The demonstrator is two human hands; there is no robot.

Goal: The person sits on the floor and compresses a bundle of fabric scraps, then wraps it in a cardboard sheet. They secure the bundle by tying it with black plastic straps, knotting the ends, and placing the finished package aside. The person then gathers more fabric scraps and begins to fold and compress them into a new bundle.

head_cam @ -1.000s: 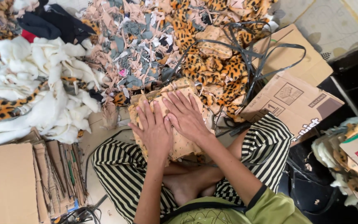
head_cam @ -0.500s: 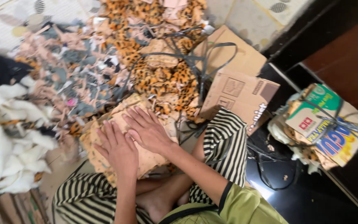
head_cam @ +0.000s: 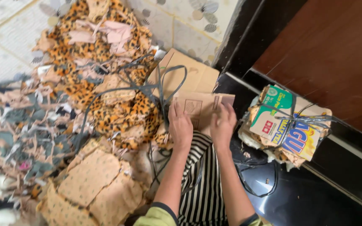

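Note:
Both my hands rest on a flat brown cardboard piece (head_cam: pixel 202 105) that lies over my right knee. My left hand (head_cam: pixel 180 125) presses its near left part, fingers spread. My right hand (head_cam: pixel 223 124) holds its right part, fingers curled at the edge. A second, larger cardboard sheet (head_cam: pixel 191 71) lies behind it. My legs in black-and-white striped trousers (head_cam: pixel 204 184) are folded under my arms. A stack of tan dotted fabric pieces (head_cam: pixel 91 184) lies to my left, untouched.
Leopard-print fabric scraps (head_cam: pixel 101 75) and grey straps (head_cam: pixel 147 90) cover the floor ahead. Mixed grey and pink scraps (head_cam: pixel 17 129) spread at left. A tied bundle of printed cartons (head_cam: pixel 288 123) sits at right on the black floor, next to a brown wooden panel (head_cam: pixel 336 54).
My view has swung right. Both hands left the tan dotted fabric stack and moved right onto the cardboard piece.

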